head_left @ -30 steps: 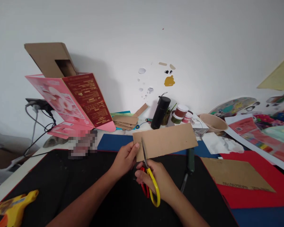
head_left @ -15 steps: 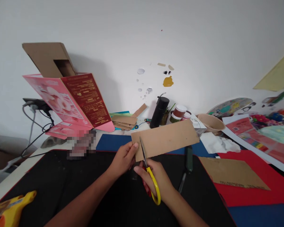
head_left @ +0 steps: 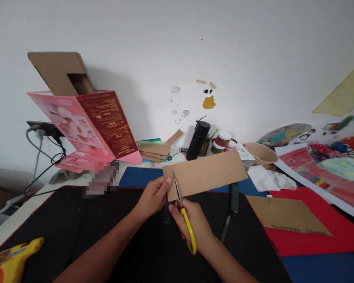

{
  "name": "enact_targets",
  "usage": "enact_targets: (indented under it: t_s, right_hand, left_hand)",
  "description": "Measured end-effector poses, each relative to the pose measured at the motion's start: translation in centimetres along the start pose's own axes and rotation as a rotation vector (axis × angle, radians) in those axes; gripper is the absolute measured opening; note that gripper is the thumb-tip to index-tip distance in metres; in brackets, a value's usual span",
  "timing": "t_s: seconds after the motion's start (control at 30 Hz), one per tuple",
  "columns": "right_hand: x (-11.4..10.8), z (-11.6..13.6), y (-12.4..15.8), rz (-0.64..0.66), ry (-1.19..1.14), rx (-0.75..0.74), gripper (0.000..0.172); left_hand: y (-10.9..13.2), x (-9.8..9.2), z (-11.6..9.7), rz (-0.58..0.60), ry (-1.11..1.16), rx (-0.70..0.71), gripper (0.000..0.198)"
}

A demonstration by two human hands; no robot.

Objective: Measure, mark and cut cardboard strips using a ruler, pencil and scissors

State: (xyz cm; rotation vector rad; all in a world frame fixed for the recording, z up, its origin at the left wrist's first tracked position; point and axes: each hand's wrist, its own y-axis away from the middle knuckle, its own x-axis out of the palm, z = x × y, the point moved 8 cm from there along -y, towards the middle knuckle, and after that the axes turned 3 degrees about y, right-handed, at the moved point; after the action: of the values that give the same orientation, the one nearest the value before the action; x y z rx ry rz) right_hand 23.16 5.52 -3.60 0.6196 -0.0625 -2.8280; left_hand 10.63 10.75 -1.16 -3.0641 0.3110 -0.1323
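Scissors (head_left: 183, 212) are hiding more red loop than earlier behind the right hand (head_left: 198, 224), its fingers gripping the handles. The left hand (head_left: 153, 198) is pinching the cardboard strip (head_left: 208, 172) at its nine-o'clock end, apparently bracing it against the blade.

Hands (head_left: 153, 197) gripping — scissors (head_left: 185, 216) across cardboard (head_left: 209, 172)

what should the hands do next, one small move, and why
Probably ease the scissors closed slowly with the right hand: one blade lies over the cardboard strip near its left end, and the left hand holds that end, thumb close beside the blade. The other blade is hidden.
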Motion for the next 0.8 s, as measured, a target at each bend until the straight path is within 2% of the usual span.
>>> enact_targets:
  t_s: [0.2, 0.37, 0.5, 0.57, 0.67, 0.73, 0.8]
  right_hand:
    - [0.0, -0.4, -0.1, -0.020, 0.051, 0.000, 0.031]
    - [0.6, -0.9, -0.3, 0.019, -0.036, 0.013, 0.039]
    - [0.2, -0.3, -0.4, 0.046, -0.052, -0.050, 0.042]
    - [-0.6, 0.4, -0.5, 0.004, 0.014, -0.122, 0.038]
    - [-1.6, 1.6, -0.4, -0.050, 0.149, -0.244, 0.028]
    - [-1.4, 1.8, -0.4, -0.027, 0.231, -0.280, 0.021]
    - [-0.9, 1.7, -0.3, 0.028, 0.300, -0.295, 0.019]
  left_hand:
    - [-0.1, -0.2, 0.1, -0.001, -0.016, 0.007, 0.069]
    - [0.2, -0.2, -0.5, -0.016, -0.053, 0.042, 0.068]
    - [0.5, -0.4, -1.1, -0.033, -0.082, 0.099, 0.067]
    - [0.4, -1.1, -1.7, -0.054, -0.090, 0.147, 0.070]
    - [-0.1, -3.5, -3.3, -0.147, -0.081, 0.248, 0.076]
    - [-0.3, -5.4, -4.6, -0.215, -0.076, 0.301, 0.077]
    - [-0.3, -6.4, -5.8, -0.224, -0.103, 0.323, 0.070]
